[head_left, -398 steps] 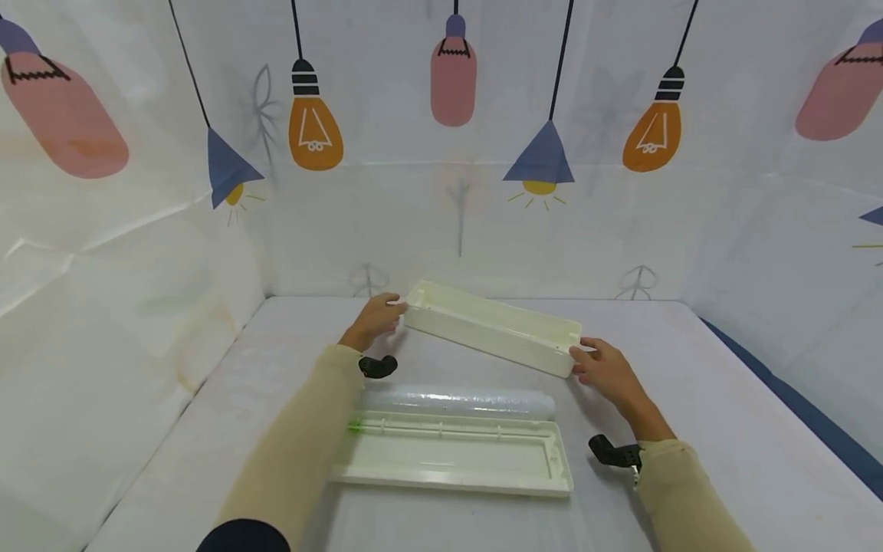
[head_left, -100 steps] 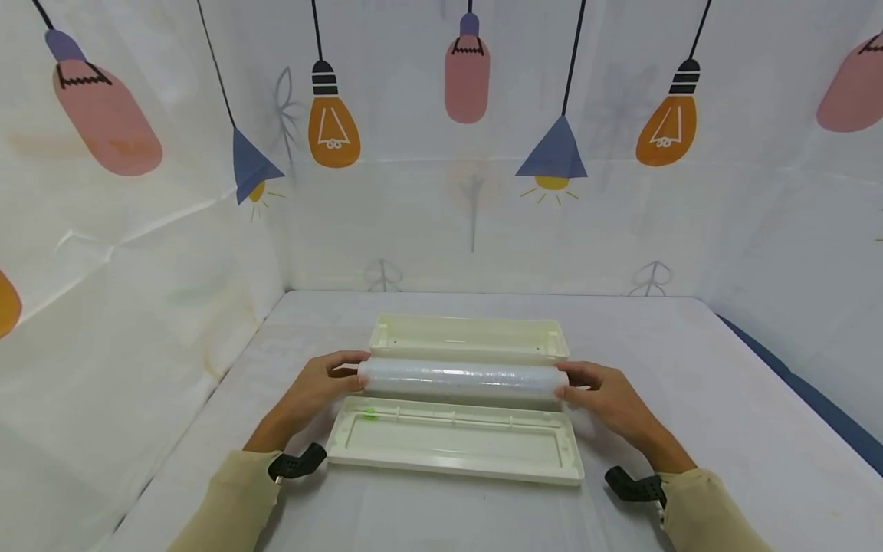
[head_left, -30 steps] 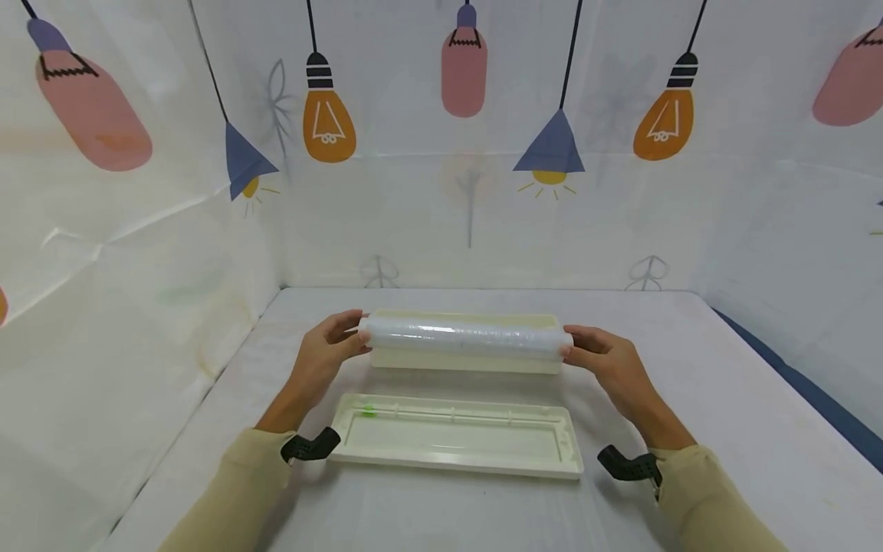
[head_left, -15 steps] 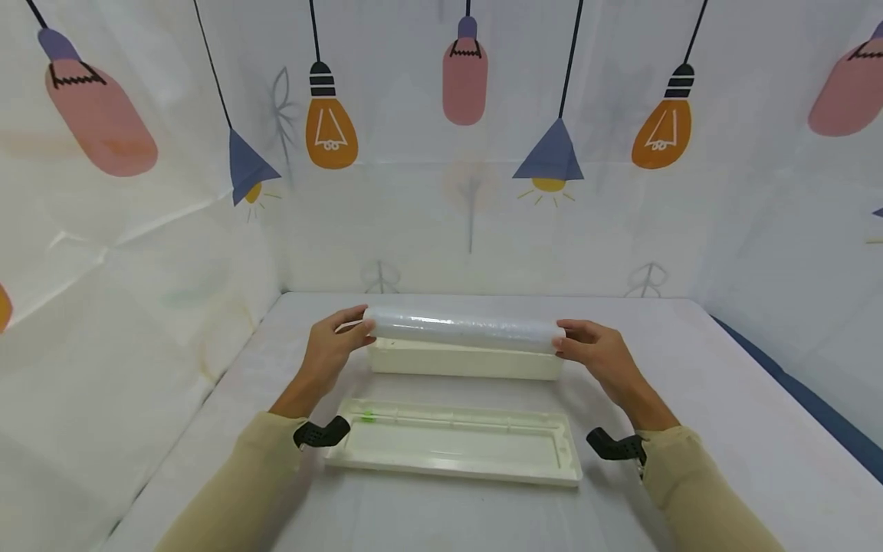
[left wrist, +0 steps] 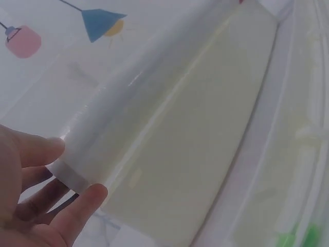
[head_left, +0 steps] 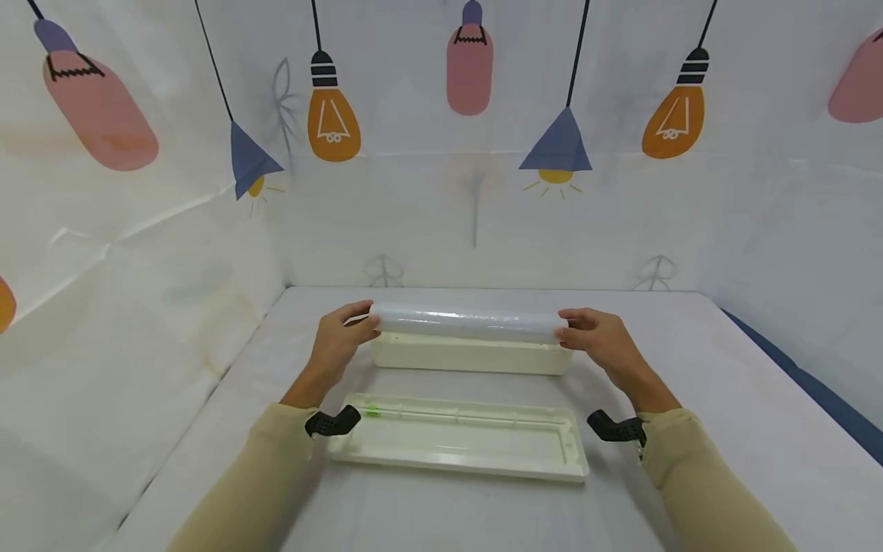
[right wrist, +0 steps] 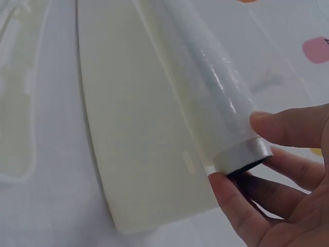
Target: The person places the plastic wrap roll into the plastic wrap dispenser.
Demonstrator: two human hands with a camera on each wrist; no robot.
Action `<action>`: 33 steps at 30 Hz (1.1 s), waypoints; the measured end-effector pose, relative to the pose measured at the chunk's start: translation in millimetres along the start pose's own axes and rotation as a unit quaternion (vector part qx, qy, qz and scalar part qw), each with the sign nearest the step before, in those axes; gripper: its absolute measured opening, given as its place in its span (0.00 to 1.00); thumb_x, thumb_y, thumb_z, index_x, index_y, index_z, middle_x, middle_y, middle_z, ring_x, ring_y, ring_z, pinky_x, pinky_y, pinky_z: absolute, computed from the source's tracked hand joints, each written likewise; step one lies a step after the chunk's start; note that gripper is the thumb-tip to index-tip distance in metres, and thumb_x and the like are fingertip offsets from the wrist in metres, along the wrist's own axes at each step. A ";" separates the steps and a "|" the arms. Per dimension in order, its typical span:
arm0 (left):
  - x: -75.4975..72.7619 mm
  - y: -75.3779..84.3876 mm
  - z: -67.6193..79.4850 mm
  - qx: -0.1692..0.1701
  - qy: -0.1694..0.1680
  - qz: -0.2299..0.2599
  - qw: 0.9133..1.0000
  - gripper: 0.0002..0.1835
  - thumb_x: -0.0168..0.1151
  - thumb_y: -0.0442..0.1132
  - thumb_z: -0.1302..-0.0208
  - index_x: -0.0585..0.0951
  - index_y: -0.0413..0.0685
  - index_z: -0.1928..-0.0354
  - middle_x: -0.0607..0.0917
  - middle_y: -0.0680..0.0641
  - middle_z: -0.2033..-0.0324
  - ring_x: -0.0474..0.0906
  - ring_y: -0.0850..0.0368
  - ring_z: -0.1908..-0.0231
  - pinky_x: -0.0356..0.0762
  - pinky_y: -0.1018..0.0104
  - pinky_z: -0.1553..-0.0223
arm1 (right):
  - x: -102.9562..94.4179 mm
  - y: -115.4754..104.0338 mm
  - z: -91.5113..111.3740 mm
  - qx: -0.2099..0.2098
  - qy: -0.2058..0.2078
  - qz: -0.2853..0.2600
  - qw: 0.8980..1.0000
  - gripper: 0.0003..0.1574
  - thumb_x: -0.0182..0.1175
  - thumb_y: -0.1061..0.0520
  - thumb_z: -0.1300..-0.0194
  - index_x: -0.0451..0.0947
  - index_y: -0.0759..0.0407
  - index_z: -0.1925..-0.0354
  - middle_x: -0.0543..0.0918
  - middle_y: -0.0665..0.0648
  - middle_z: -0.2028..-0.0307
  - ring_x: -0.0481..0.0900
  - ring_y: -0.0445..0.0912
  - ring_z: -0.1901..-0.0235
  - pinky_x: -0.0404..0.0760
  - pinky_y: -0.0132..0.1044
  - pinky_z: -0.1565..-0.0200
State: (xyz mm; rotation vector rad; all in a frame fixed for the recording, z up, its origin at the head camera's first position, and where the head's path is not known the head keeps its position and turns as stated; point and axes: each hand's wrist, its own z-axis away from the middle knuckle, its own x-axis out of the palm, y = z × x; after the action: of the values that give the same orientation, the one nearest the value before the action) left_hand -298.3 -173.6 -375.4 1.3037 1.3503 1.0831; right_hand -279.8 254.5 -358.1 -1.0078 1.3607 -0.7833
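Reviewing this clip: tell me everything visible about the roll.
The roll is a long whitish cylinder, its glossy surface resembling clear plastic film; the right wrist view shows a dark, hollow end. It lies crosswise over the box, right end slightly lower in the head view. The left hand and right hand grip its two ends. Whether it touches the box is unclear.

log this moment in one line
left hand: grips one end of roll; right hand: grips other end; box: open, partly hidden behind roll; lid: on table, apart
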 end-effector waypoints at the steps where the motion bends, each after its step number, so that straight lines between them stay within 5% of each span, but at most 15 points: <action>1: 0.6 0.0 -0.9 -0.004 0.000 -0.002 1.000 0.27 0.63 0.33 0.30 0.71 0.30 0.33 0.74 0.34 0.38 0.80 0.52 0.49 0.81 0.65 0.49 | -1.1 0.3 -0.6 0.003 0.001 0.002 1.000 0.40 0.66 0.49 0.31 0.66 0.66 0.29 0.70 0.71 0.34 0.82 0.57 0.46 0.73 0.52 0.37; 10: -1.1 3.1 -9.0 -0.011 0.003 -0.050 0.999 0.26 0.65 0.34 0.32 0.74 0.33 0.34 0.78 0.35 0.40 0.82 0.50 0.49 0.80 0.67 0.49 | -3.2 -1.7 -3.7 0.004 0.006 0.020 1.000 0.38 0.66 0.51 0.31 0.69 0.67 0.31 0.73 0.71 0.36 0.83 0.58 0.48 0.76 0.54 0.40; 20: 0.2 2.4 -13.9 -0.012 0.010 -0.100 0.995 0.25 0.65 0.36 0.32 0.76 0.34 0.36 0.80 0.34 0.41 0.83 0.43 0.49 0.76 0.55 0.41 | -4.3 -3.0 -7.7 0.004 0.013 0.085 0.996 0.34 0.65 0.49 0.31 0.73 0.64 0.33 0.73 0.70 0.35 0.68 0.63 0.34 0.66 0.62 0.36; 33: 1.2 3.9 -14.5 -0.001 0.023 -0.166 0.986 0.22 0.66 0.38 0.33 0.80 0.36 0.39 0.83 0.37 0.45 0.85 0.44 0.54 0.77 0.49 0.43 | -4.0 -2.1 -7.8 0.001 0.009 0.090 0.996 0.34 0.64 0.50 0.30 0.71 0.65 0.32 0.71 0.71 0.34 0.66 0.63 0.33 0.64 0.63 0.34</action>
State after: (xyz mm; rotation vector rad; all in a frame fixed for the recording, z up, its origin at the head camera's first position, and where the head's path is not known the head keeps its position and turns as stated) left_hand -312.0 -172.1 -369.1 1.0107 1.5372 0.8867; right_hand -287.7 256.4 -354.0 -0.8643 1.4452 -0.6591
